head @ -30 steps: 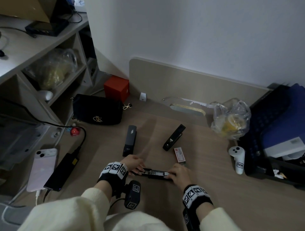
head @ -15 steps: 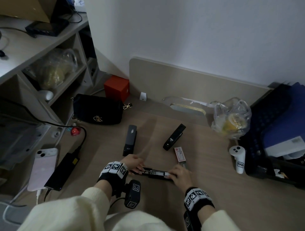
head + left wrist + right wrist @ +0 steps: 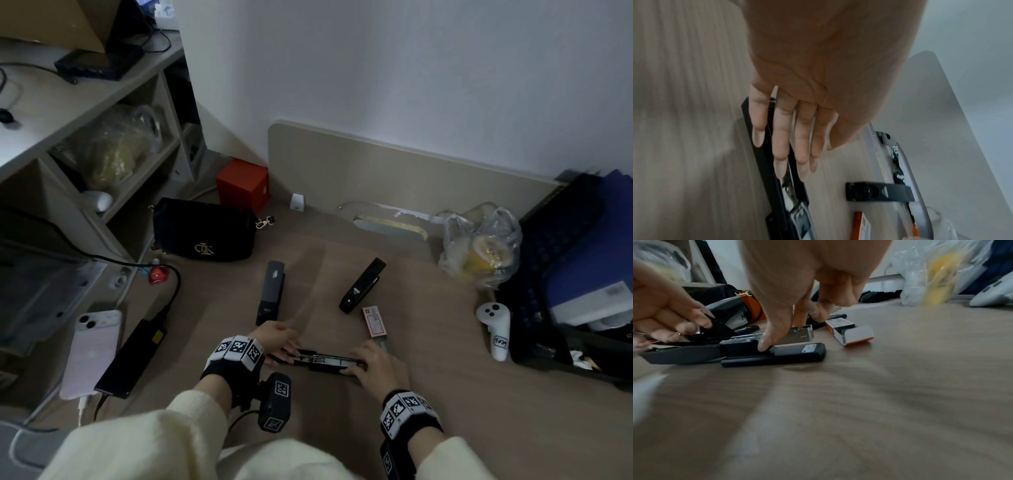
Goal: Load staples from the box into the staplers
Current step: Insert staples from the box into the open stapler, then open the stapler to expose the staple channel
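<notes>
Stapler (image 3: 325, 361) opened flat on desk, between both hands' grips.

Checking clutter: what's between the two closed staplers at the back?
Bare desk between grey stapler and black stapler; nothing lies there, head view.

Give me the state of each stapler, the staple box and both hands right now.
Opened stapler: flat on the desk, folded out, magazine exposed.
Grey stapler: closed, untouched.
Black stapler: closed, untouched.
Staple box: end flap open, beside the opened stapler.
Left hand: straight fingers resting on the cover.
Right hand: thumb and fingers pinching the magazine.
</notes>
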`<state>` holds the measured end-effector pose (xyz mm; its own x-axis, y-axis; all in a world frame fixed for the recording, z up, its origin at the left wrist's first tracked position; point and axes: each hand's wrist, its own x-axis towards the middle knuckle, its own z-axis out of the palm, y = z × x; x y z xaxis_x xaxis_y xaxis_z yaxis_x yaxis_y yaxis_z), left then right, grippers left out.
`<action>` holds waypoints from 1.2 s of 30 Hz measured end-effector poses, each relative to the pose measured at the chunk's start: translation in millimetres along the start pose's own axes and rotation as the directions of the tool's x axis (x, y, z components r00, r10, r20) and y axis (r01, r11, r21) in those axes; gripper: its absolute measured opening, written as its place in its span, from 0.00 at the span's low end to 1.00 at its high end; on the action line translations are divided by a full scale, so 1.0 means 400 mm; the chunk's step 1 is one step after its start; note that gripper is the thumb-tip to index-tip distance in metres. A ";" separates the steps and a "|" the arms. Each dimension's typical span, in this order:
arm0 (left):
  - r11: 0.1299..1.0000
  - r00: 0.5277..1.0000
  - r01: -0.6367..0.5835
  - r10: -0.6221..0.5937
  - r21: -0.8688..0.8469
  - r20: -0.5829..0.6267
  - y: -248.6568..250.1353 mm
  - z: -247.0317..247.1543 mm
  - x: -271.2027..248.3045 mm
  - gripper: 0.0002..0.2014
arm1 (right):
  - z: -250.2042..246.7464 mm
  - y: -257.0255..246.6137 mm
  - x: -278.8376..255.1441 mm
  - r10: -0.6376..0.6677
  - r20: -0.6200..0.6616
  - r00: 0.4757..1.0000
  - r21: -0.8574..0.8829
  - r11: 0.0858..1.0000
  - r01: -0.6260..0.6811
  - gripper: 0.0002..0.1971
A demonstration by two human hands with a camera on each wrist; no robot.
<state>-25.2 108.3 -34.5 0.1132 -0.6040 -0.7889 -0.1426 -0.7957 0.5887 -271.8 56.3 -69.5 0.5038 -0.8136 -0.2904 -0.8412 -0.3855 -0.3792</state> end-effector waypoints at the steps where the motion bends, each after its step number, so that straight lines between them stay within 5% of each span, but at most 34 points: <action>1: 1.000 1.000 0.001 -0.001 -0.018 -0.018 -0.002 -0.010 -0.001 0.13 | 0.012 0.015 0.000 -0.004 -0.035 0.999 0.074 0.997 0.006 0.19; 6: 0.996 0.984 0.000 -0.017 -0.093 -0.176 -0.014 -0.066 0.003 0.14 | 0.046 0.054 -0.014 -0.137 -0.163 0.977 0.188 0.968 0.167 0.11; 11: 0.990 0.982 0.063 -0.084 -0.129 -0.168 -0.037 -0.064 0.014 0.14 | 0.053 0.042 -0.023 -0.154 -0.108 0.982 0.259 0.949 0.177 0.16; 18: 0.996 0.986 0.052 -0.062 -0.070 -0.153 -0.045 -0.054 0.007 0.08 | 0.061 0.054 -0.027 -0.143 -0.084 0.986 0.228 0.961 0.159 0.40; 22: 0.996 0.969 0.075 -0.084 -0.048 -0.231 -0.062 -0.073 0.017 0.03 | 0.021 0.012 -0.033 -0.054 -0.145 0.988 0.297 0.950 0.095 0.24; 26: 0.994 0.946 0.105 -0.098 0.005 -0.310 -0.080 -0.089 0.021 0.06 | 0.023 0.006 -0.026 0.013 -0.060 0.998 0.303 0.953 0.006 0.28; 36: 0.990 0.977 0.140 -0.135 0.022 -0.162 -0.103 -0.073 0.027 0.20 | 0.051 -0.004 -0.017 0.145 0.094 0.985 0.054 0.987 -0.151 0.24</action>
<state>10.6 133.4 -62.1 0.2895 -0.4904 -0.8220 -0.1473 -0.8714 0.4680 -269.7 71.3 -84.8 0.3924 -0.8163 -0.4240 -0.8957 -0.2342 -0.3780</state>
